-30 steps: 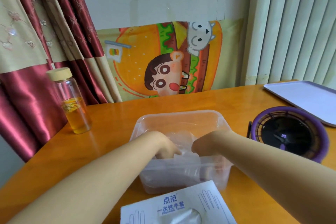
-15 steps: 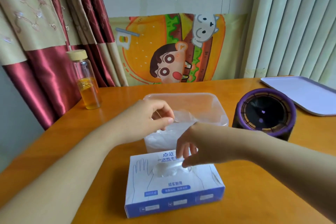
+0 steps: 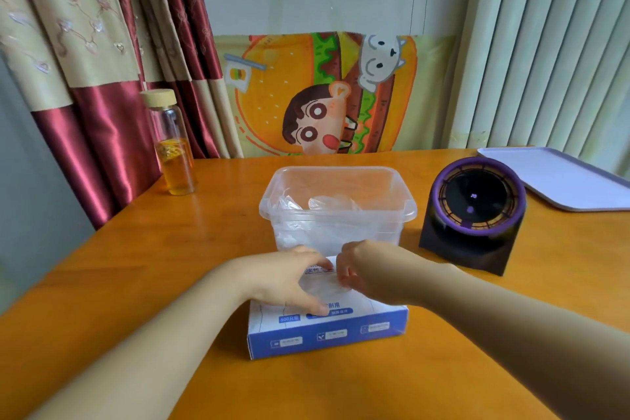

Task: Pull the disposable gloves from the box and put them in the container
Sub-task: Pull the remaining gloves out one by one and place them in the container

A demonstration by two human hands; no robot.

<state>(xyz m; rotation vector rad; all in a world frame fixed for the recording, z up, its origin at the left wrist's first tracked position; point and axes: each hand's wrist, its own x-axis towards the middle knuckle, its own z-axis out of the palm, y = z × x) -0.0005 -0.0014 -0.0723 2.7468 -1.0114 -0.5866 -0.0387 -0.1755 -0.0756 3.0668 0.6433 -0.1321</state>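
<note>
The blue-and-white glove box point(image 3: 327, 331) lies flat on the table, right in front of the clear plastic container point(image 3: 407, 211). Several crumpled clear gloves point(image 3: 324, 204) are inside the container. My left hand point(image 3: 283, 283) rests on the box top, thumb near the front edge and fingers at the far edge, arched over the opening. My right hand point(image 3: 364, 273) is at the opening from the right, its curled fingers pinching the clear glove point(image 3: 320, 285) that shows there.
A glass bottle point(image 3: 172, 147) with orange liquid stands at the back left of the wooden table point(image 3: 136, 266). A black-and-purple round device point(image 3: 474, 215) sits right of the container, with a pale tray point(image 3: 559, 177) behind it. Curtains and blinds hang behind.
Both hands left the container and came back to the box. The left hand dropped from above the container onto the box top; the right hand stays at the opening.
</note>
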